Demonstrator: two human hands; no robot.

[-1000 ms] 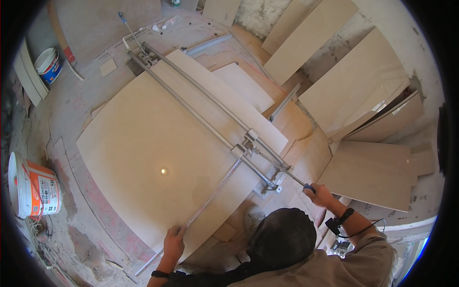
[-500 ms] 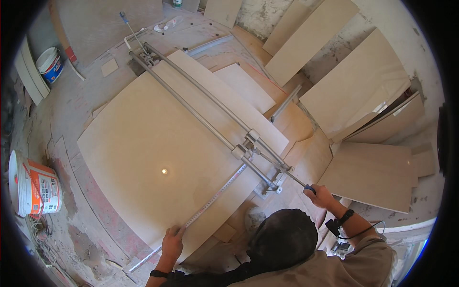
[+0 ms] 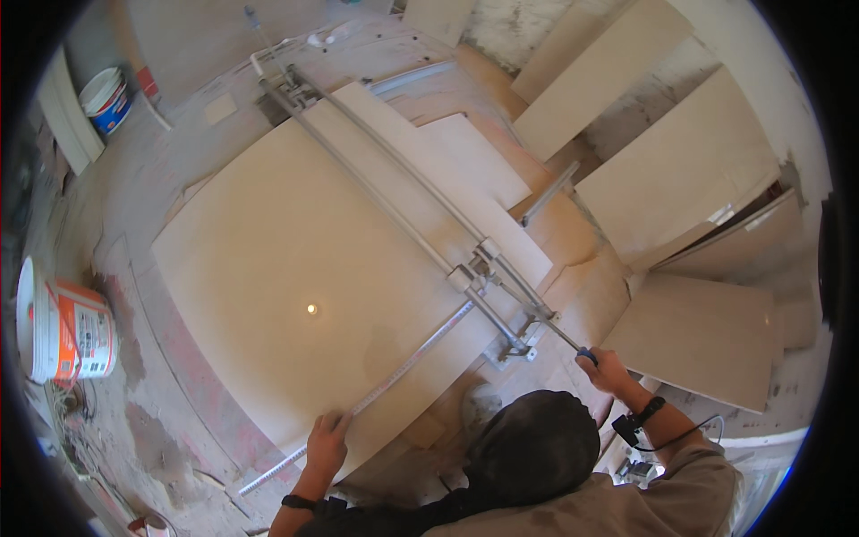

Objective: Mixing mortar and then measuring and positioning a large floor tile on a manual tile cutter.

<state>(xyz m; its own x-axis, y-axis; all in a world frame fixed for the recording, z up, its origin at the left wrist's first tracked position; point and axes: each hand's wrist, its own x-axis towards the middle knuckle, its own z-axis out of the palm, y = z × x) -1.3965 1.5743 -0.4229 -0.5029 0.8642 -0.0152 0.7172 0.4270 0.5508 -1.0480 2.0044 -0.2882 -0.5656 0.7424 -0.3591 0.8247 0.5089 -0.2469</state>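
Observation:
A large cream tile [image 3: 268, 224] lies flat on the floor, with the two metal rails of a manual tile cutter [image 3: 376, 192] crossing it. The cutter's carriage [image 3: 474, 267] sits near the close end of the rails. My right hand [image 3: 607, 369] is closed round the blue handle [image 3: 586, 355] of the carriage's lever. Along the tile's near part runs a long white measuring strip [image 3: 412, 360] with fine marks, its far end beside the carriage. My left hand [image 3: 327, 440] holds it close to the tile's edge, fingers bent over it; its other end sticks out past the tile.
More tiles [image 3: 684, 157] lean against the wall at the right, and another tile [image 3: 702, 336] rests lower there. An orange-and-white bucket [image 3: 85, 331] stands at the left, near cables. Farther back is a blue-and-white bucket [image 3: 106, 100]. A loose metal bar [image 3: 548, 194] lies beyond the cutter.
The whole view has shifted slightly, with the tile and cutter now a little to the right. Both hands keep their holds; the carriage looks unmoved on its rails.

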